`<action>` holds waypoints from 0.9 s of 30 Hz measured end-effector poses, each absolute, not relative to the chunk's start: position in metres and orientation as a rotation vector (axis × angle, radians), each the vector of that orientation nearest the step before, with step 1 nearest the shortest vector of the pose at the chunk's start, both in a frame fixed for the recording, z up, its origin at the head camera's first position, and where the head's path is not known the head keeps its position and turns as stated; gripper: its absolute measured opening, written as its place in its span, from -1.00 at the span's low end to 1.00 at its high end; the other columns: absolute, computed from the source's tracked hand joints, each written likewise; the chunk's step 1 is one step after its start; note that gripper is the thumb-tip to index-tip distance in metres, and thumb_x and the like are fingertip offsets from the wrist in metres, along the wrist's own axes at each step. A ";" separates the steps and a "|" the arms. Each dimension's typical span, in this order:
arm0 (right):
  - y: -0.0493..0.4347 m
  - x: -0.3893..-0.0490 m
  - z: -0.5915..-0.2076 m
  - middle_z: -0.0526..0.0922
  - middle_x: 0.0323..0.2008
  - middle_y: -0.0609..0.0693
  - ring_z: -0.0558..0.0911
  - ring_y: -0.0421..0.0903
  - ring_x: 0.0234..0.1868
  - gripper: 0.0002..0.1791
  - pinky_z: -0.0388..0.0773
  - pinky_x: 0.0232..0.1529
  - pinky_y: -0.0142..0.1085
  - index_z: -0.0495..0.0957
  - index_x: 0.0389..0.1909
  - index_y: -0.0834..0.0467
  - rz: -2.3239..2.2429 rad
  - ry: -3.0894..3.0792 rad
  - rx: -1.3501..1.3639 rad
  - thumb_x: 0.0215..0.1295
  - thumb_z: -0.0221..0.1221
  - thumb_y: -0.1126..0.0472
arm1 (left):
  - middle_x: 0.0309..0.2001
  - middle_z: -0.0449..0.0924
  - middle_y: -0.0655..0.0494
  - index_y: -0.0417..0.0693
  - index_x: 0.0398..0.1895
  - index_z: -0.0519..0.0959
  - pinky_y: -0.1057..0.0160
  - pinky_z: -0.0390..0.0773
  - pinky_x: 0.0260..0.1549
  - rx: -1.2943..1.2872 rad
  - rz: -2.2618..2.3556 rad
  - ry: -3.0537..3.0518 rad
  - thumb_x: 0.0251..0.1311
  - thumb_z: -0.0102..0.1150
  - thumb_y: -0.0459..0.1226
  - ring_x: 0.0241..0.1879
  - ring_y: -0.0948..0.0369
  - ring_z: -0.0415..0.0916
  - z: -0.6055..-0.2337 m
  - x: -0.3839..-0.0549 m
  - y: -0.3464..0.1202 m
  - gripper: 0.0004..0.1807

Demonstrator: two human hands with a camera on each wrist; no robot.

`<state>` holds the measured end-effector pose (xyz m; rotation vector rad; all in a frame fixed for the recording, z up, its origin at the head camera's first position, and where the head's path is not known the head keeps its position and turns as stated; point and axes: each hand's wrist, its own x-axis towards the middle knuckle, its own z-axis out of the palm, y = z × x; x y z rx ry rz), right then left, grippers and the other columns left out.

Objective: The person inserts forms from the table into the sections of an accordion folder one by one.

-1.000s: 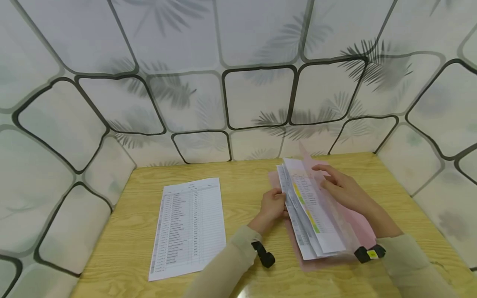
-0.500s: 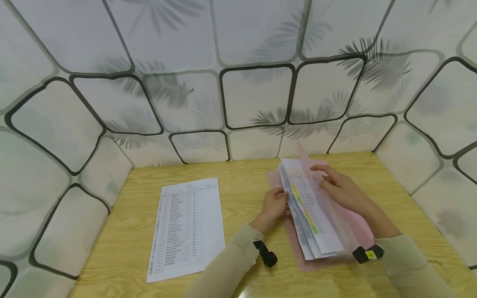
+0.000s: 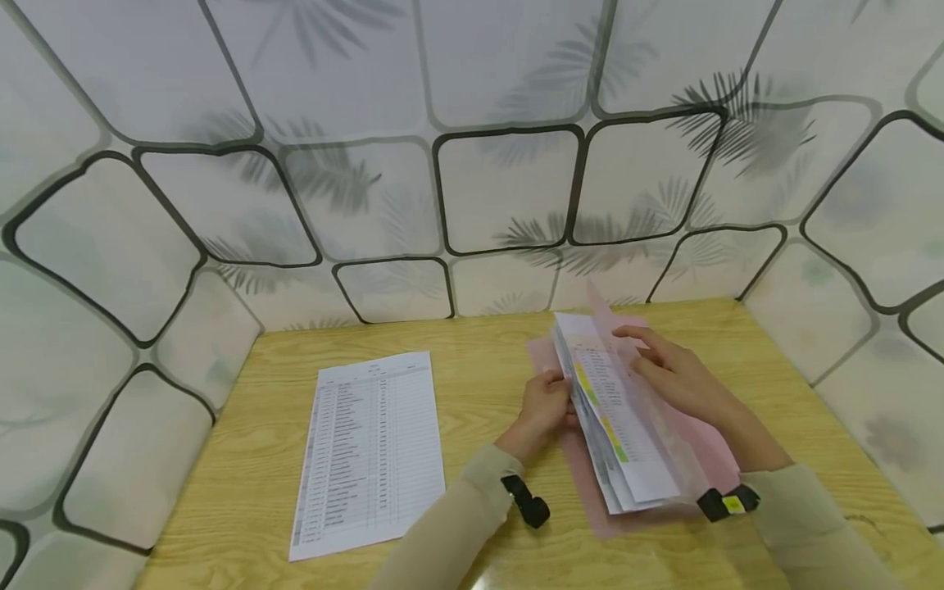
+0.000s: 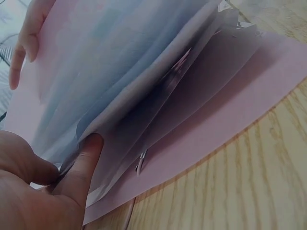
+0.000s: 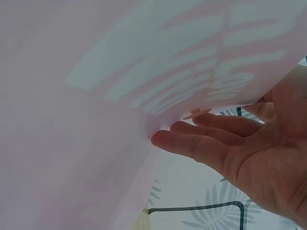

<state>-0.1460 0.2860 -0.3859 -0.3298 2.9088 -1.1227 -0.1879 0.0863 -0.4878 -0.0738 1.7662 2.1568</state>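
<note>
My left hand (image 3: 544, 407) pinches the left edge of a stack of printed papers (image 3: 643, 479) inside a pink plastic folder (image 3: 586, 483). The top sheet carries a table with yellow and green strips. In the left wrist view the thumb and a finger (image 4: 88, 153) close on the sheet edges, and loose layers fan apart. My right hand (image 3: 682, 377) holds the folder's raised see-through cover (image 3: 608, 324) by its edge, at the right of the papers. In the right wrist view its fingertips touch the cover, near a small pink button-like piece (image 5: 196, 114).
A printed list sheet (image 3: 372, 459) lies flat on the wooden table (image 3: 243, 459), left of the hands. Patterned walls (image 3: 509, 197) enclose the table at the back and both sides. A black camera strap (image 3: 527, 501) sits on the left wrist, another (image 3: 726, 501) on the right.
The left hand has shifted slightly right, and the papers' fanned left edges lie closer together. The right hand stays on the cover.
</note>
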 end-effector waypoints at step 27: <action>0.281 -0.148 -0.385 0.46 0.41 0.44 0.49 0.47 0.39 -0.49 0.55 0.17 0.22 0.29 0.53 0.02 -1.104 2.887 -0.328 0.65 0.00 0.13 | 0.18 0.64 -0.42 -0.30 0.49 0.38 0.05 0.78 -0.04 -0.009 1.934 1.979 0.62 -0.01 -0.25 -0.06 -0.10 0.80 -0.464 -0.201 -0.047 -0.51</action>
